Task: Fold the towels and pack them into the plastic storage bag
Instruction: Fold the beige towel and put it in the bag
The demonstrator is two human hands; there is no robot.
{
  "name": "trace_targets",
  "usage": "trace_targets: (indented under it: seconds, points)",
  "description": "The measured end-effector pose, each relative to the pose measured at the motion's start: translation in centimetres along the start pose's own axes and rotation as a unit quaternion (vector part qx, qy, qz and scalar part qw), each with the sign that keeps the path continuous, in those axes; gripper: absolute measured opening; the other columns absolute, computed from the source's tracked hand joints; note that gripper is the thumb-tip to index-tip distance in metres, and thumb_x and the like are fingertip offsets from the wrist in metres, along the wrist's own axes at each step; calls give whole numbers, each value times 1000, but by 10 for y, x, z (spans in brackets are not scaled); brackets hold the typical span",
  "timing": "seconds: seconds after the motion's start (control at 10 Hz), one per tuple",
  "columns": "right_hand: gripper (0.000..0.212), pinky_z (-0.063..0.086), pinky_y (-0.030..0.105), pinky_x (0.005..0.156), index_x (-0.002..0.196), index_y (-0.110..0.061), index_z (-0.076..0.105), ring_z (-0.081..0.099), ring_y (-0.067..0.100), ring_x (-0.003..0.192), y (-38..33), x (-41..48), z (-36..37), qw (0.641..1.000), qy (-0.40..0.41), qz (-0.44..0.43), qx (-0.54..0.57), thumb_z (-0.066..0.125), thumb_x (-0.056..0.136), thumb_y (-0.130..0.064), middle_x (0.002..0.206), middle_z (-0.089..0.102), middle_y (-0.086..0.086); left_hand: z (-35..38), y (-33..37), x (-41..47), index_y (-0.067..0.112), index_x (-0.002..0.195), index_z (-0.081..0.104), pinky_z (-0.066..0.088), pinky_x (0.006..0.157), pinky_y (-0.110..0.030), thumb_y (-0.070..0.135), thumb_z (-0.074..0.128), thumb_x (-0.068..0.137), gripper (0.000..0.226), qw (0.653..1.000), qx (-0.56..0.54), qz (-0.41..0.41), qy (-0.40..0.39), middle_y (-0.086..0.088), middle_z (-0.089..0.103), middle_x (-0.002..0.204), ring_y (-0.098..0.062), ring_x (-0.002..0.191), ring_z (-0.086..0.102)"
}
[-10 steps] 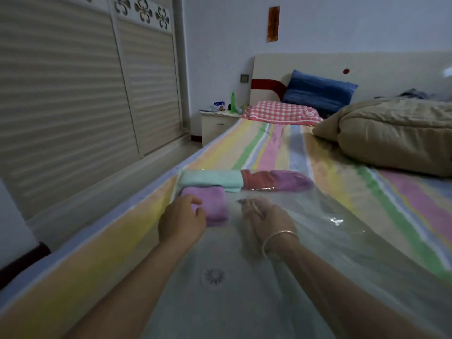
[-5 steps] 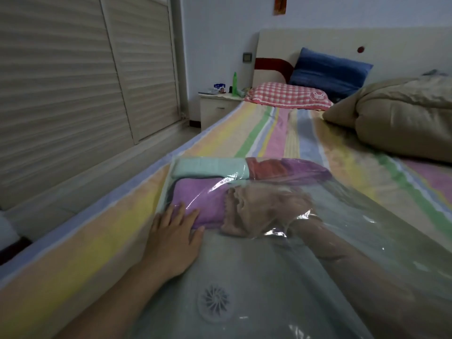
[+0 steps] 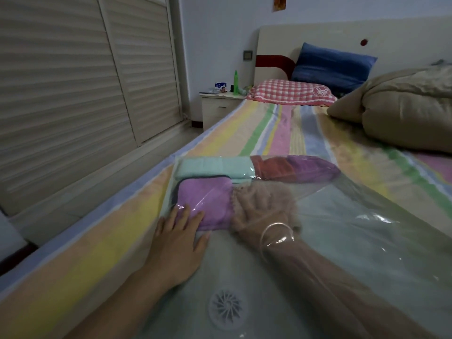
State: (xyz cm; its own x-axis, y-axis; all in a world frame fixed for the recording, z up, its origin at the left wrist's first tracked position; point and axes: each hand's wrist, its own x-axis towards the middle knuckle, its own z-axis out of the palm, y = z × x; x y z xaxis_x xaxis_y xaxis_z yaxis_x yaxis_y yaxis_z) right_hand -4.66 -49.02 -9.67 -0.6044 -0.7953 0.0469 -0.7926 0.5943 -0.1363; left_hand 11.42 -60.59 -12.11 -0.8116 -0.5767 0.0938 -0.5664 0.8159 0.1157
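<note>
Towels point(image 3: 208, 199) lie folded inside plastic storage bag point(image 3: 354, 241); left hand point(image 3: 178, 241) flat on top, right hand point(image 3: 261, 211) splayed inside at 3 o'clock; sealing seemingly remains.

On bed point(image 3: 281, 133), near its left edge: bag point(image 3: 367, 253). In its far end: back-row towels point(image 3: 215, 167), w/ front-left towel point(image 3: 208, 199) & front-right towel point(image 3: 287, 195) before them. On top of bag, at front-left towel, rests left hand point(image 3: 177, 245); right hand point(image 3: 259, 214) is inside (on front-right towel). Nearest, btw forearms: valve point(image 3: 226, 307).
</note>
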Motion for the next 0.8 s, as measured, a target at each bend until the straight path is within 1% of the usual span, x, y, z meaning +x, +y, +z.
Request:
trace_targets:
  seconds: [0.1,0.2,0.3,0.4,0.5,0.6,0.7,0.8]
  points:
    - [71,-2,39,115,152,-28,12,7,26,146,17,24,12,1000,-21,2,6,11,90,-62,159,8,3,0,-1,0,37,153,5,-2,120,-40,66,-14,63,97,1000,-8,5,4,5,-7,163,-16,149,-13]
    - [81,9,47,117,150,-34,18,11,27,146,24,37,17,1000,3,4,-6,-2,78,-67,159,13,6,1,-2,-2,36,153,4,-1,121,-40,65,-14,64,95,1000,-2,8,11,4,-7,163,-17,149,-13]
    - [54,2,41,117,151,-27,17,10,26,146,28,38,17,1000,21,13,-12,19,100,-45,159,14,4,4,-2,-3,36,153,3,-1,121,-40,64,-14,66,93,1000,4,10,17,4,-8,163,-17,149,-13]
    - [56,-6,39,116,153,-25,8,-1,26,147,18,29,12,1000,10,-14,-4,5,100,-41,161,3,4,4,-3,-3,36,153,2,-2,121,-40,64,-15,66,93,1000,6,9,19,4,-9,163,-18,149,-14]
    - [58,7,45,118,147,-22,35,17,29,145,20,32,13,997,57,-54,-1,15,97,-44,156,24,8,3,-2,-4,36,153,3,0,122,-41,64,-15,66,93,1000,0,11,20,4,-7,163,-17,148,-14]
    - [45,47,42,84,94,-31,64,62,27,96,21,41,-4,981,140,-110,-82,26,79,-50,101,67,-4,0,-2,-4,36,153,4,1,122,-40,65,-14,66,94,1000,-15,11,14,5,-6,163,-16,148,-13]
    - [39,43,29,63,84,-30,58,58,21,70,16,39,-23,979,114,-109,-126,38,73,-62,77,58,-8,-4,-1,-5,36,153,5,2,121,-39,65,-15,65,95,1000,-12,8,17,5,-6,163,-16,148,-12]
    - [46,40,32,69,95,-31,54,56,21,78,12,43,-19,981,108,-104,-123,34,71,-65,83,53,-11,-5,1,-5,36,153,7,3,121,-39,65,-14,65,95,1000,-10,6,13,4,-4,163,-17,149,-10]
